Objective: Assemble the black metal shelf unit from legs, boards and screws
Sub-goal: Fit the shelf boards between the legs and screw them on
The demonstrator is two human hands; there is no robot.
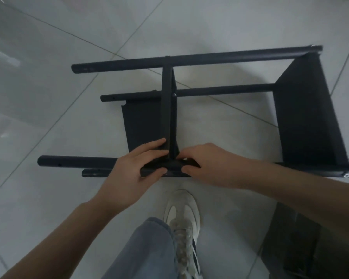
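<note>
Where both hands grip, white shoe (182,220) just beneath shelf unit (210,109).

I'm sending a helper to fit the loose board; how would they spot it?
Find the black shelf frame lying on its side on the tiled floor. Look behind the upright middle board that both hands are working at. The loose board lies flat on the floor, unlike the middle board and end board, which stand on edge between the legs.

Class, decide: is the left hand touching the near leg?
Touching. The head view shows the left hand wrapped over the near leg, fingers curled around the tube.
</note>
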